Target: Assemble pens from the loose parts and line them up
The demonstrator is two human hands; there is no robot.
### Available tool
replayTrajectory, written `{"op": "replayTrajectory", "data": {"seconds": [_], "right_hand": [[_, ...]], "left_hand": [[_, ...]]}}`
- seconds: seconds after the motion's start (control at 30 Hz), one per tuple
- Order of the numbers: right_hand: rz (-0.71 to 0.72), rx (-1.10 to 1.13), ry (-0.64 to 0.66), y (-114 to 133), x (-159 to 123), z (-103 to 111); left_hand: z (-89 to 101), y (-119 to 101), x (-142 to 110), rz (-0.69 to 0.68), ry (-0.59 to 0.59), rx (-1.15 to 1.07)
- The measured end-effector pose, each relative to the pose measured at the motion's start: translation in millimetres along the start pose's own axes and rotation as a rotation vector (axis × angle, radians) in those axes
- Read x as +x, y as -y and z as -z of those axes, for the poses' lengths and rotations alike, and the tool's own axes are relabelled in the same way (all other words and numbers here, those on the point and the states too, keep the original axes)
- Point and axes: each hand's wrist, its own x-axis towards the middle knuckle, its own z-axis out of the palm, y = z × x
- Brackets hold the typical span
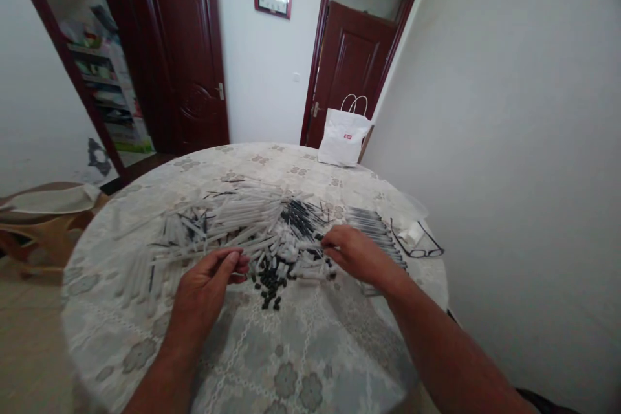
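My left hand (208, 281) is closed in a pinch at the left of the small black plugs (270, 283). Whatever lies between its fingertips is too small to make out. Over the right side of the pile, my right hand (354, 252) has its fingers pressed together, pointing down and left. A pale tube shows by these fingertips, but I cannot tell whether they grip it. Between and beyond the hands lie many white pen barrels (242, 217), thin dark pen refills (303, 218) and short clear pieces (286, 249).
Finished-looking pens (371, 226) lie in a row beyond my right forearm, with eyeglasses (424, 252) beside them. A white paper bag (342, 139) stands at the round table's far edge. The patterned tablecloth (286, 362) covers the table. A wooden chair (46, 226) is at left.
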Motion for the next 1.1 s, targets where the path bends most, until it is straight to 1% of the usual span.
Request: {"op": "replayTrajectory", "data": {"seconds": [0.03, 0.1, 0.13, 0.2, 0.23, 0.27, 0.33, 0.43, 0.53, 0.63, 0.73, 0.83, 0.9, 0.97, 1.0, 1.07, 1.1], "right_hand": [[-0.057, -0.045, 0.007, -24.0, 0.9, 3.1], [-0.243, -0.183, 0.065, -74.1, 4.2, 6.8], [-0.307, -0.218, 0.067, -98.1, 5.9, 7.4], [-0.386, -0.256, 0.071, -139.7, 8.8, 6.2], [-0.42, -0.272, 0.076, -156.2, 9.7, 4.4], [-0.448, -0.282, 0.084, -169.6, 10.6, 1.8], [-0.492, -0.296, 0.104, -188.2, 12.4, -5.3], [-0.531, -0.308, 0.136, -200.9, 16.8, -18.5], [-0.549, -0.318, 0.155, -203.6, 22.4, -29.8], [-0.553, -0.326, 0.174, -201.2, 25.7, -34.9], [-0.554, -0.334, 0.184, -195.0, 25.4, -31.9], [-0.537, -0.343, 0.174, -181.2, 23.5, -23.1], [-0.508, -0.342, 0.165, -163.4, 22.3, -17.1], [-0.444, -0.321, 0.164, -136.1, 21.1, -13.3], [-0.39, -0.298, 0.167, -119.1, 20.7, -12.7], [-0.218, -0.209, 0.171, -80.3, 20.5, -14.6], [-0.157, -0.165, 0.185, -60.1, 21.3, -17.1]], "left_hand": [[0.8, 0.4, 0.5, -0.001, -0.015, 0.022], [2.5, 1.6, 1.4, -0.007, -0.038, 0.064], [3.3, 2.2, 1.7, -0.013, -0.051, 0.083], [4.4, 2.8, 2.2, -0.022, -0.081, 0.12], [4.8, 2.8, 2.4, -0.025, -0.094, 0.136], [5.1, 2.6, 2.7, -0.026, -0.105, 0.151], [5.5, 2.3, 3.2, -0.016, -0.117, 0.174], [5.6, 2.6, 4.1, 0.005, -0.119, 0.184], [5.7, 3.6, 4.6, 0.017, -0.125, 0.179], [5.7, 3.6, 4.1, 0.019, -0.134, 0.174], [5.3, 3.0, 2.9, 0.013, -0.145, 0.152], [4.6, 3.5, 2.4, -0.001, -0.158, 0.123], [4.0, 4.8, 3.1, -0.012, -0.168, 0.087], [3.3, 6.0, 4.8, -0.022, -0.169, 0.064], [2.9, 6.2, 5.8, -0.024, -0.171, 0.051], [2.7, 4.6, 7.5, -0.015, -0.169, 0.025], [2.9, 2.7, 7.9, -0.009, -0.163, 0.013]]}}
